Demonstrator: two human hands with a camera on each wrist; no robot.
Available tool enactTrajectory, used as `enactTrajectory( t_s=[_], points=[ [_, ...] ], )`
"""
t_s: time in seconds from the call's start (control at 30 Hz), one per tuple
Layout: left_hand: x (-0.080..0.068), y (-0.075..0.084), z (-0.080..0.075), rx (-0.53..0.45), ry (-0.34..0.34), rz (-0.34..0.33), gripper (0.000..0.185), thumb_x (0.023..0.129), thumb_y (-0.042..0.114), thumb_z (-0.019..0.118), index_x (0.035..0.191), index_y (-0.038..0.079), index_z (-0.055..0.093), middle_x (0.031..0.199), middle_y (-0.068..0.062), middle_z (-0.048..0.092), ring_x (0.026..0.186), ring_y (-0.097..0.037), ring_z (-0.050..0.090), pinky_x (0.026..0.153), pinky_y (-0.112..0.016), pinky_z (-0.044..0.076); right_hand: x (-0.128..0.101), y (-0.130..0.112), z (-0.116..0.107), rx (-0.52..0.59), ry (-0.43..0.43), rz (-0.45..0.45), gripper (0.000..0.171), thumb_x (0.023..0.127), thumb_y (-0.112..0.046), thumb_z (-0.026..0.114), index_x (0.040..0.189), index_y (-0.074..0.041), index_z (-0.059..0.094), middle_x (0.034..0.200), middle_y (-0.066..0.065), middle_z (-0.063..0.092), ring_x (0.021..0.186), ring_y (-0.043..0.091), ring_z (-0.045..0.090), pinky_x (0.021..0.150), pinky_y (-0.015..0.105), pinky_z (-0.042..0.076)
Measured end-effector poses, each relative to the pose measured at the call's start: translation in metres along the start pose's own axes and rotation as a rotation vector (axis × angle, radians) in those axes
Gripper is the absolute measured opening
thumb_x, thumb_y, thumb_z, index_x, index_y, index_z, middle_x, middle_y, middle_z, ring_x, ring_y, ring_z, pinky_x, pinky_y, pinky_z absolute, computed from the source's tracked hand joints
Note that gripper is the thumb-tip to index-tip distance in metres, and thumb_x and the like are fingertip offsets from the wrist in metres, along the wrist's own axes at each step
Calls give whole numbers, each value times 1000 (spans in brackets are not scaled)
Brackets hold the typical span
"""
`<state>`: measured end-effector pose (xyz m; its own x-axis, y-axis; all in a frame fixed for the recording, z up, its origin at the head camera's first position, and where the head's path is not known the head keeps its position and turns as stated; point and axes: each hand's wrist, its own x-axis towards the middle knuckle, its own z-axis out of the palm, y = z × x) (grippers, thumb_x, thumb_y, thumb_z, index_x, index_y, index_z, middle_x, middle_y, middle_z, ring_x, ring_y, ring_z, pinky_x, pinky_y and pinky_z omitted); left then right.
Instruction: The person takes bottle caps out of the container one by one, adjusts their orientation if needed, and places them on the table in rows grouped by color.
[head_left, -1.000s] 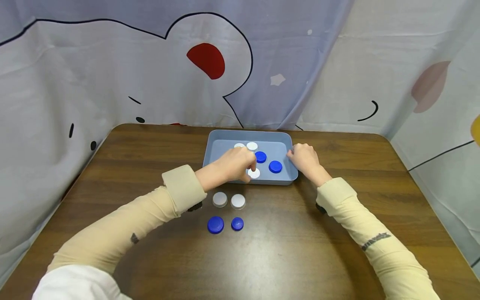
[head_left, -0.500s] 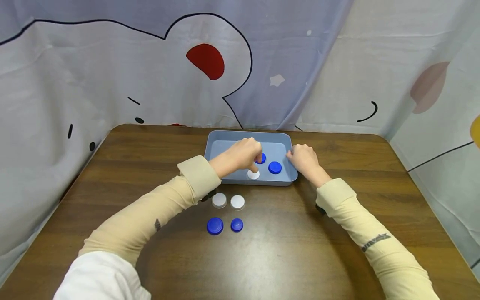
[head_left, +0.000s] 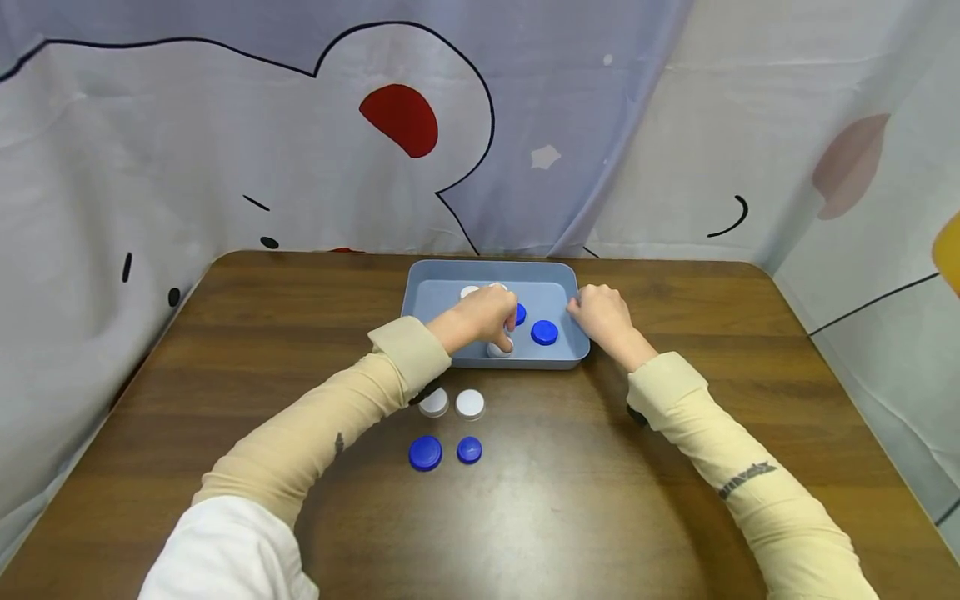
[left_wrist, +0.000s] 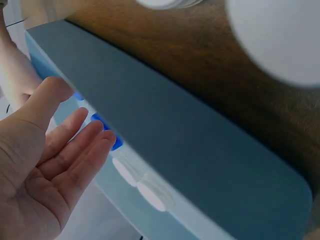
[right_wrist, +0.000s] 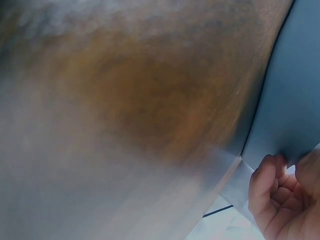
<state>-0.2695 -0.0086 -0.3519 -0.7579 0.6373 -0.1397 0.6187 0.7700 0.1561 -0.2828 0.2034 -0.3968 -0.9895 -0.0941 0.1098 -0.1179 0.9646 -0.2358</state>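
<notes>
From where I'm sitting the biggest thing in view is the brown wooden bench (head_left: 675, 467), with a cartoon-print curtain (head_left: 225, 150) hanging behind it. Toward the far edge of the bench sits the grey-blue tray (head_left: 558, 273), and that's where both hands are.

The left hand (head_left: 480, 317) is reaching over the tray's near wall and is inside it. The wrist view shows that grip relaxed, fingers (left_wrist: 80, 150) mostly straight and only lightly bent, with nothing held in the palm. From the head view the fingertips are down by a white cap (head_left: 498, 349) at the tray's near side, right under the hand, but I can't tell whether they actually touch it. A blue cap (head_left: 519, 314) peeks out just beside the knuckles, and another blue cap (head_left: 544, 332) lies apart to the right, between the two hands. Two more white caps (head_left: 470, 292) sit at the back of the tray.

The right hand (head_left: 600, 313) is on the tray's right rim, fingers (right_wrist: 267, 187) curled around the edge, so that grip has hold of the tray itself.

On the bare bench just in front of the tray are four more caps: a white pair (head_left: 469, 403) and a blue pair (head_left: 425, 452) closer to me.
</notes>
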Motion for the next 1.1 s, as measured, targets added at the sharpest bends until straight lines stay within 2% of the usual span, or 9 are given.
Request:
enactTrajectory(
  t_s=[0.37,0.67,1.1],
  points=[
    [1,0,12,-58,-10,-1,24,70,22,84,87,8,75,93,-5,73,85,-20,65,74,-33,55,1,-1,-1,-6,-17,17,36,91,-22,51,58,-9,47,67,15,58,67,36,59,62,49,50],
    [0,-3,19,-63,21,27,14,70,17,81,80,9,75,82,-3,73,71,-12,57,68,-29,53,0,-1,-2,-10,-16,17,36,91,-22,51,58,-8,48,69,17,60,69,38,61,63,50,50],
    [-1,-4,24,-73,63,43,13,69,16,83,76,9,75,78,-3,73,69,-10,51,71,-29,53,0,-2,-3,-12,-13,9,36,91,-21,52,57,-8,46,65,14,57,66,35,58,62,49,49]
  ],
)
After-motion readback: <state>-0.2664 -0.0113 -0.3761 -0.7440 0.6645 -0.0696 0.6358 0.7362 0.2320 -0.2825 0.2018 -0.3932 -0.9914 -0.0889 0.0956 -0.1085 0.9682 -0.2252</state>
